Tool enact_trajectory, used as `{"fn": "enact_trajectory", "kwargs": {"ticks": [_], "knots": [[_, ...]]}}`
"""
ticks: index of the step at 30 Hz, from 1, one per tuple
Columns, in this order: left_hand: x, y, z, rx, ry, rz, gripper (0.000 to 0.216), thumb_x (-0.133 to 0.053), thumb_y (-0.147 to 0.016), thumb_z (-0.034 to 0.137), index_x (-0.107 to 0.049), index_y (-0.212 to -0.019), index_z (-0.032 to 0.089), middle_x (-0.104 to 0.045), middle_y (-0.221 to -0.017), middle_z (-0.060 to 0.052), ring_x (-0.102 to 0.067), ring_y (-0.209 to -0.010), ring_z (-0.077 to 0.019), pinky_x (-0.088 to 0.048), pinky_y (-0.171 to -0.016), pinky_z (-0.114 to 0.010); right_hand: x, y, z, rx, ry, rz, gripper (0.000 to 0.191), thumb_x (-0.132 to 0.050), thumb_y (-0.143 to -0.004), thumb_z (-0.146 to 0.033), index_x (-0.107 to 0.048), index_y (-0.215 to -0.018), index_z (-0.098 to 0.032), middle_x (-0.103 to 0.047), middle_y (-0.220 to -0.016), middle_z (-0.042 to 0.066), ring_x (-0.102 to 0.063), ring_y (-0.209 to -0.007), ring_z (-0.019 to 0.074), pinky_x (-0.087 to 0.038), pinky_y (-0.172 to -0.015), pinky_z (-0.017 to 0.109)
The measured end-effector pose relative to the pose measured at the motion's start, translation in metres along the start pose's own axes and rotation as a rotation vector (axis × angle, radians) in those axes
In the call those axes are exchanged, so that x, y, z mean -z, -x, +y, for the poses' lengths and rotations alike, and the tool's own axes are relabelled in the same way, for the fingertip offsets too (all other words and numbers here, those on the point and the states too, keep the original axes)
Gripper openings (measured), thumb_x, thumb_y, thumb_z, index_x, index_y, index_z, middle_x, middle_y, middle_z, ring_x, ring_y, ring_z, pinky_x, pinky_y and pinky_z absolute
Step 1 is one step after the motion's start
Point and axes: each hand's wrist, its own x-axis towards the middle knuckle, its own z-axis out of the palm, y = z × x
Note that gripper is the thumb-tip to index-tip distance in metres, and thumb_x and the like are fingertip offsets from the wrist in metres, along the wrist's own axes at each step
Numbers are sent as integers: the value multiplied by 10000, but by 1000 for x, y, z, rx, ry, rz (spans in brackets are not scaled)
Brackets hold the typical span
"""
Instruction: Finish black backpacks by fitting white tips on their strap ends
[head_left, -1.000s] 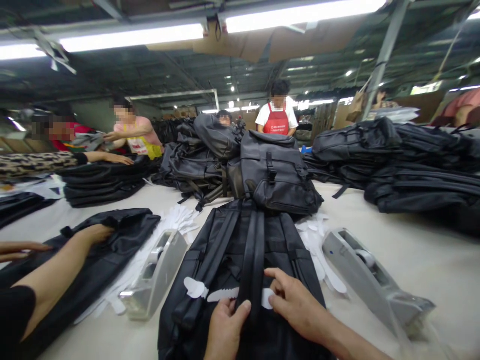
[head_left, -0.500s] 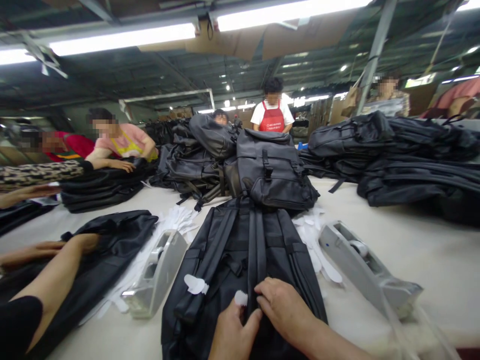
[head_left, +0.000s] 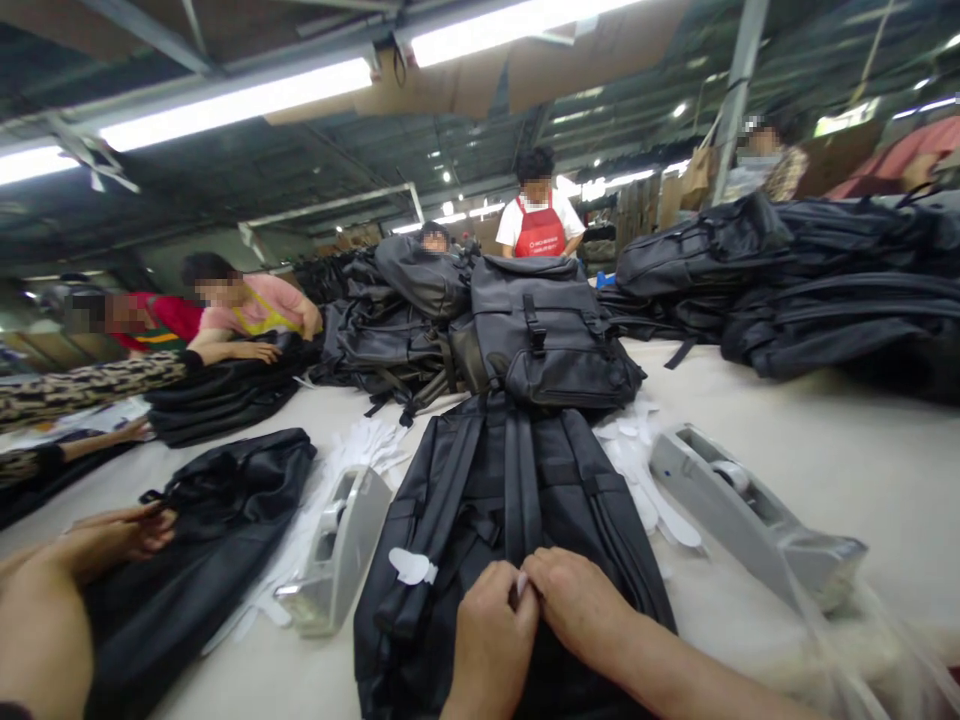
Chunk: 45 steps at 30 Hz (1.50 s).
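Note:
A black backpack [head_left: 480, 470] lies on the table in front of me, its two shoulder straps facing up. My left hand [head_left: 491, 630] is closed in a pinch, with a small bit of white slip [head_left: 523, 580] showing at its fingertips. Against it, my right hand [head_left: 577, 600] is closed on the lower part of the right shoulder strap [head_left: 521, 480]. The hands touch, and their fingers hide most of the slip. Round the left shoulder strap [head_left: 442, 490] a white tag [head_left: 411, 567] is fastened.
Tape dispensers stand left [head_left: 337, 550] and right [head_left: 757, 510] of the backpack, beside loose white slips [head_left: 300, 530]. An upright black backpack [head_left: 540, 330] and piled bags [head_left: 847, 250] are behind. A co-worker's hands [head_left: 127, 535] work on a bag at left. Other people stand around the table.
My hands have come together at the strap, and the white slip that stood up from my left fingers is now mostly covered. The neighbour's hand has drawn back from the bag at left.

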Motion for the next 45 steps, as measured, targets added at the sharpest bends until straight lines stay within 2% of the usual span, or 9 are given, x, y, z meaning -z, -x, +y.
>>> {"fn": "enact_trajectory", "kwargs": {"ticks": [3,6,11,15,22,27,32,37,45], "knots": [[-2,-5,8,101,137,-98,187,-446,-783,241,-531,-627,183,-538,-576,22,-508,-580,-113,-344,-558,-222,0,2,8,-20,-198,-4,225,-402,-776,-99,-607,-843,-162,-636,-847,56,-584,-811,180,-413,-737,254],[10,-6,9,67,264,-237,154,-451,-758,227,-597,-751,178,-600,-676,8,-538,-644,-126,-374,-593,-221,4,5,14,1,-395,10,216,-451,-756,-130,-606,-891,-195,-634,-878,28,-576,-839,157,-400,-746,225],[29,-4,5,68,281,-418,386,-410,-693,106,-587,-1032,157,-650,-838,-31,-565,-715,-142,-416,-676,-231,11,11,16,-27,-623,-8,321,-453,-725,-89,-577,-998,-204,-630,-858,1,-573,-809,132,-398,-705,207],[23,-4,5,16,177,-352,331,-452,-750,203,-592,-1048,175,-644,-995,-73,-572,-899,-191,-396,-815,-276,9,14,21,-149,-713,13,402,-488,-693,-82,-530,-1081,-182,-595,-736,-28,-556,-685,110,-391,-610,187],[12,-1,9,60,7,-286,140,-454,-773,219,-573,-847,228,-643,-826,-5,-579,-769,-151,-364,-655,-227,1,19,28,-355,-726,19,484,-472,-614,-43,-495,-1092,-114,-562,-575,-56,-535,-523,91,-375,-480,166],[11,-6,4,30,-19,-303,77,-471,-782,281,-533,-802,241,-628,-755,21,-568,-721,-140,-328,-612,-218,2,17,28,-508,-768,-101,300,-477,-634,-107,-572,-918,-124,-547,-482,-54,-459,-371,76,-305,-343,153],[13,-10,7,34,-46,-336,86,-474,-779,295,-535,-789,234,-632,-770,13,-568,-725,-142,-319,-593,-216,14,15,25,-565,-747,-141,224,-474,-611,-83,-616,-773,-146,-548,-452,-54,-404,-333,57,-264,-323,151],[12,-11,7,14,-69,-348,107,-488,-777,323,-553,-794,240,-629,-775,9,-566,-711,-145,-324,-593,-218,17,15,27,-551,-886,-107,241,-470,-610,-103,-617,-798,-139,-540,-447,-58,-378,-354,45,-236,-347,150],[12,-11,12,70,-57,-336,100,-489,-768,309,-552,-765,232,-637,-763,6,-571,-716,-148,-326,-597,-224,16,15,24,-563,-1040,-22,226,-483,-594,-145,-553,-807,-117,-550,-472,-48,-455,-396,71,-321,-368,155]]}}
